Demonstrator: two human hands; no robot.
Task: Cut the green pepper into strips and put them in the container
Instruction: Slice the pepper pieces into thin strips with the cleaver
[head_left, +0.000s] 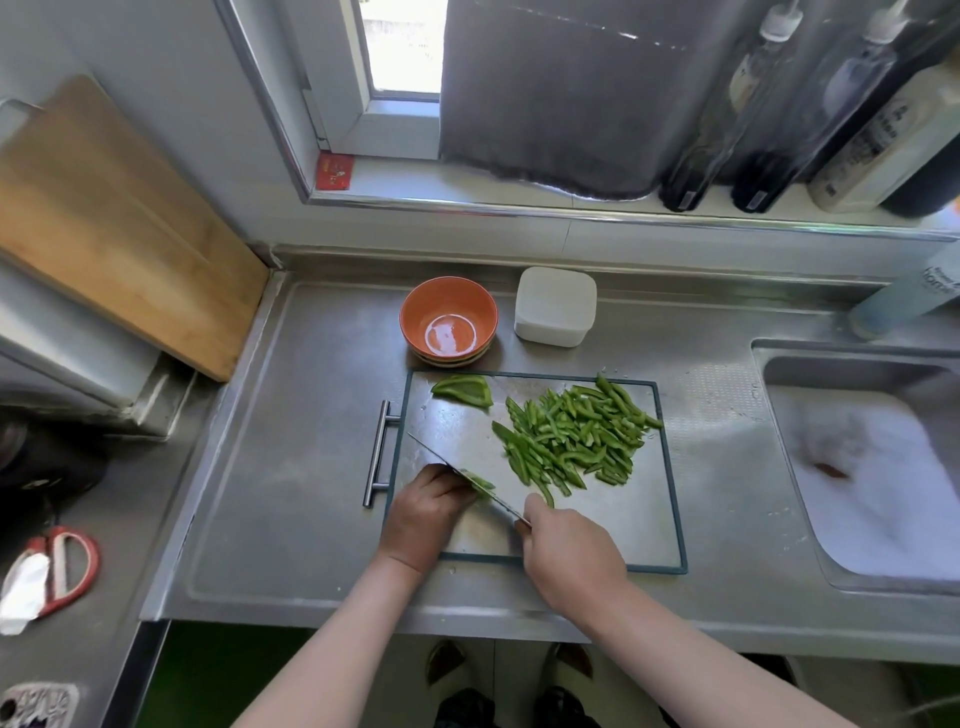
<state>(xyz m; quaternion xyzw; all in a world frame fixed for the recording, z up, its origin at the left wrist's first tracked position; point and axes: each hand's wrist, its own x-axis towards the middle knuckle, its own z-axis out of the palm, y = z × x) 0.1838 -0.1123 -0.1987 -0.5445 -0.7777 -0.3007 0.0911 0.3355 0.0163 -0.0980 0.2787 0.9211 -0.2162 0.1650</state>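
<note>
- Our right hand (569, 551) grips the knife (457, 467); our left hand (431, 506), curled, pins the pepper (480, 484)
- The knife lies just beside that hand; a slip could cut us

Bare steel surface (291, 467) lies left of the cutting board (628, 525) beyond its bar handle (381, 453), the board's near right corner is uncovered, but the pile of pepper strips (571, 436) fills its far right, and the orange bowl (448, 321) and white container (555, 306) stand just behind its far edge
</note>
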